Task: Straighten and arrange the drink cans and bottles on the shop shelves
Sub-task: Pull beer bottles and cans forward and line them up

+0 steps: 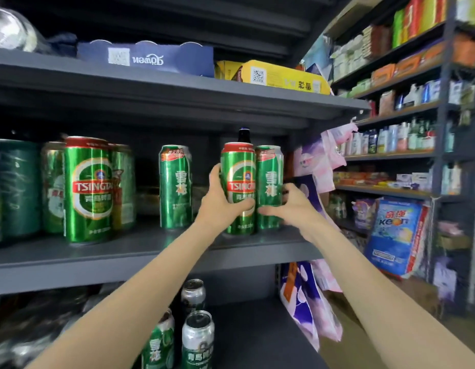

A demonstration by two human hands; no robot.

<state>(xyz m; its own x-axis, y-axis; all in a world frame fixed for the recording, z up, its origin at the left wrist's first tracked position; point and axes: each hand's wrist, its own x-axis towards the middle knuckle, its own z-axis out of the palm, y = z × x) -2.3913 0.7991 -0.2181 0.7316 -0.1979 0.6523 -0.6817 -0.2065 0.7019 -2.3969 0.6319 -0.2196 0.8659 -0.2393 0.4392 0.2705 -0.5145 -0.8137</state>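
Green aluminium catches the light along the grey metal shelf (156, 251) at the middle level, where two tall beer cans stand side by side near its right end. The left hand (220, 201) is wrapped round the Tsingtao can (237, 182), thumb across the front low on the label and fingers behind its left side. Just beside it, touching or very nearly so, stands the Snow beer can (269, 182) — the right hand (289, 206) grips its lower part, thumb on the front, fingers curled round the far side. Both cans are upright with their bases on the shelf. Behind them a dark bottle top (244, 135) pokes up.

Farther left on the same shelf a second Snow can (175, 186) stands alone, well apart from the pair, and beyond it a larger-looking Tsingtao can (88, 190) sits at the near edge in front of a cluster of other cans.

On the shelf above lie a blue carton (151, 58) and a yellow carton (281, 75). Below, three more cans stand together — a silver-topped can (197, 339) nearest the front. Pink and purple packets (327, 153) hang at the shelf's right end.
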